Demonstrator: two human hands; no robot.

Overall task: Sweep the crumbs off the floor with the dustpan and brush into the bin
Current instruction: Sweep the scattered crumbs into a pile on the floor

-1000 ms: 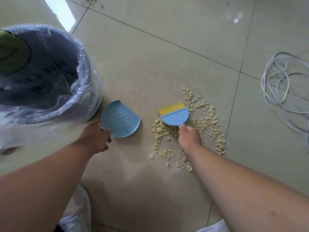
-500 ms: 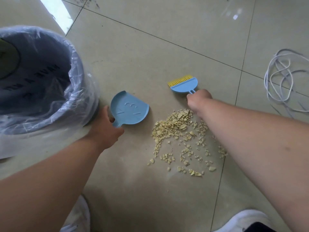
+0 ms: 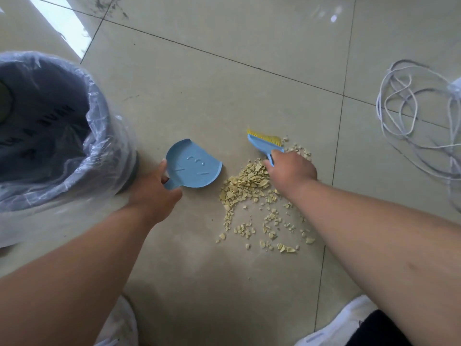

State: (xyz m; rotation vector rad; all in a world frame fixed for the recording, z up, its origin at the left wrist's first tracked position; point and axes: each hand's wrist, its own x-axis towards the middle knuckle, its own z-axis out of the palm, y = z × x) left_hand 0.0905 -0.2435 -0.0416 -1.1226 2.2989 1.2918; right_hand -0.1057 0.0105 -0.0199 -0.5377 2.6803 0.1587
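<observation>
Pale yellow crumbs (image 3: 252,186) lie scattered on the beige tile floor, thickest just right of the dustpan. A small blue dustpan (image 3: 193,166) rests on the floor with my left hand (image 3: 152,193) gripping its short handle. My right hand (image 3: 290,168) grips the handle of a blue brush (image 3: 264,143) with yellow bristles, set at the far edge of the crumb pile. The bin (image 3: 99,108), dark and lined with a clear plastic bag, stands at the left, close behind the dustpan.
A tangle of white cable (image 3: 409,116) lies on the floor at the right. My white shoes (image 3: 334,328) show at the bottom edge. Dark grout lines cross the tiles.
The brush has swung back from beyond the pile to its far right edge, tilted. Crumbs are bunched closer toward the dustpan than a second ago. The dustpan stays by the bin.
</observation>
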